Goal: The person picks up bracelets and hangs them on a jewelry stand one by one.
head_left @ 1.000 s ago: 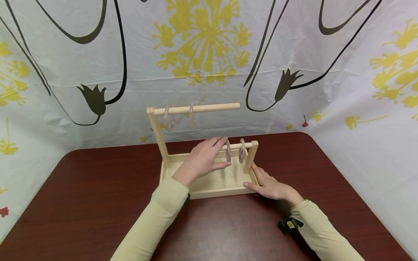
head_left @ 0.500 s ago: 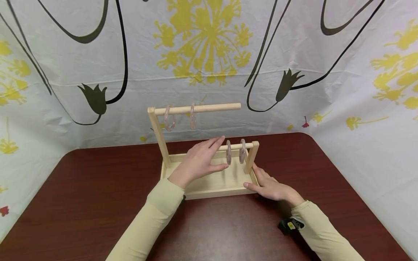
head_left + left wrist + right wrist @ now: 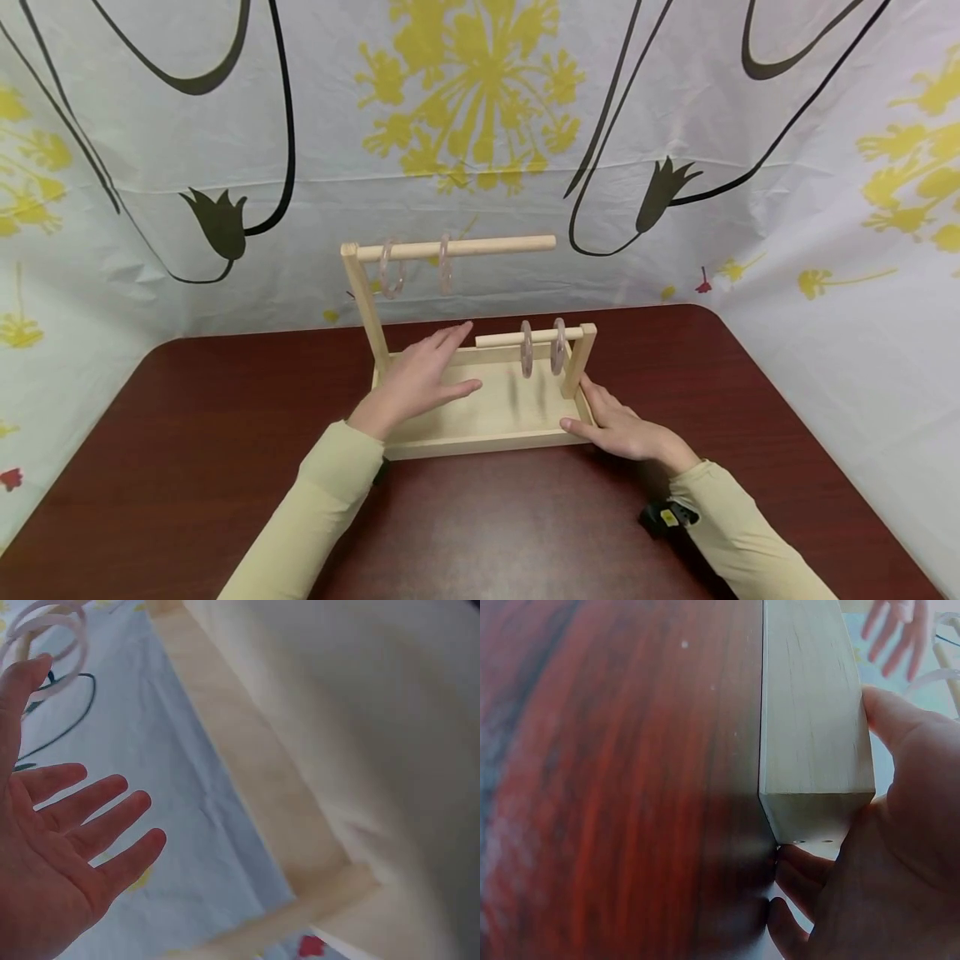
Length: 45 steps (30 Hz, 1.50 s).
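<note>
A pale wooden bangle stand with a tray base [image 3: 465, 446] stands on the table. Two translucent pinkish bangles, a left one [image 3: 392, 268] and a right one [image 3: 446, 265], hang from its upper bar [image 3: 502, 246]. On the shorter lower bar [image 3: 495, 340] hang two more, an inner bangle [image 3: 527, 350] and an outer bangle [image 3: 558, 347] nearer the post. My left hand [image 3: 420, 379] hovers over the tray's left part, fingers spread, holding nothing. My right hand [image 3: 626, 427] grips the tray's right front corner, thumb over the rim and fingers along the outer side.
The dark red-brown table [image 3: 225, 467] has rounded back corners. Behind it hangs a white cloth [image 3: 315, 142] with yellow flowers and dark stems. The taller post [image 3: 365, 308] rises close to my left hand.
My left hand has drawn back leftward from the inner bangle on the lower bar, uncovering that bar's free end. The bangles stay hanging; my right hand stays at the tray corner.
</note>
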Available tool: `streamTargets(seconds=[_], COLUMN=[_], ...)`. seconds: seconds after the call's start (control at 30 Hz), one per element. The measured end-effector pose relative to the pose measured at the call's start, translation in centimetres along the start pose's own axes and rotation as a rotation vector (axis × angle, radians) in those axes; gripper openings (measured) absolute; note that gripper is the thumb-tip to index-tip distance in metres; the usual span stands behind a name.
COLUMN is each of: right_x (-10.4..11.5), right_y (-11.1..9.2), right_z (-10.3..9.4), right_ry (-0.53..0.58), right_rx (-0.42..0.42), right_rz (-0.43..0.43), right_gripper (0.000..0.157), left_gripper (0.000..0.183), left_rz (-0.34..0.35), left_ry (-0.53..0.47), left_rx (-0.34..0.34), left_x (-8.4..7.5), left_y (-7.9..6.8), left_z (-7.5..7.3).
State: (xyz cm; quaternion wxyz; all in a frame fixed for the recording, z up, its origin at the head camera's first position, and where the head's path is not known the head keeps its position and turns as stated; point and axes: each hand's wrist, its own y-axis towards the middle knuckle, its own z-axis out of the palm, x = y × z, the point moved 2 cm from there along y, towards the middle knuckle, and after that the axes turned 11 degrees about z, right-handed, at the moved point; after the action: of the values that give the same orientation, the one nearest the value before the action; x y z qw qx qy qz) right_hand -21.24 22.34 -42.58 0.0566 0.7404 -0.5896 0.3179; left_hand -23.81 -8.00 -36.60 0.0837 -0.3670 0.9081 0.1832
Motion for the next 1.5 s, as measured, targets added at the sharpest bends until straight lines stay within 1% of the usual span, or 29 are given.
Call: streamTargets(seconds=[0.1, 0.27, 0.4, 0.5, 0.7, 0.77, 0.93, 1.0, 1.13, 1.33, 1.5], right_x=[-0.1, -0.1, -0.1, -0.2, 0.0, 0.0, 0.0, 0.0, 0.0, 0.0, 0.0], right_y=[0.0, -0.1, -0.1, 0.1, 0.1, 0.1, 0.2, 0.2, 0.2, 0.0, 0.1], right_z=[0.0, -0.1, 0.0, 0.0, -0.1, -0.1, 0.0, 0.0, -0.1, -0.2, -0.2], right_ry=[-0.003, -0.001, 0.008, 0.009, 0.002, 0.002, -0.001, -0.005, -0.003, 0.009, 0.005], right_rx=[-0.003, 0.001, -0.001, -0.004, -0.005, -0.006, -0.007, -0.006, -0.005, -0.014, -0.018], right_rz=[0.002, 0.01, 0.002, -0.003, -0.004, -0.004, -0.002, -0.001, -0.003, -0.009, -0.016], right_gripper=[0.089, 0.089, 0.09, 0.09, 0.089, 0.089, 0.089, 0.089, 0.089, 0.088, 0.088], left_gripper=[0.079, 0.073, 0.071, 0.07, 0.068, 0.067, 0.065, 0.064, 0.064, 0.066, 0.068], left_rz=[-0.014, -0.055, -0.092, -0.103, -0.108, -0.099, -0.064, -0.069, -0.105, -0.169, -0.216], left_ry=[0.011, 0.044, 0.027, 0.01, 0.005, 0.009, 0.059, 0.073, 0.08, 0.109, 0.132], left_rx=[0.0, 0.025, 0.027, 0.005, -0.045, -0.057, -0.078, -0.081, -0.064, -0.026, -0.021], left_x=[0.9, 2.1, 2.6, 2.8, 3.4, 3.5, 4.0, 4.3, 4.7, 5.5, 6.0], left_y=[-1.3, -3.3, -4.6, -5.4, -7.0, -7.4, -8.8, -9.4, -10.5, -11.8, -12.8], left_z=[0.5, 1.2, 1.3, 1.1, 0.7, 0.6, 0.5, 0.5, 0.3, -0.3, -0.9])
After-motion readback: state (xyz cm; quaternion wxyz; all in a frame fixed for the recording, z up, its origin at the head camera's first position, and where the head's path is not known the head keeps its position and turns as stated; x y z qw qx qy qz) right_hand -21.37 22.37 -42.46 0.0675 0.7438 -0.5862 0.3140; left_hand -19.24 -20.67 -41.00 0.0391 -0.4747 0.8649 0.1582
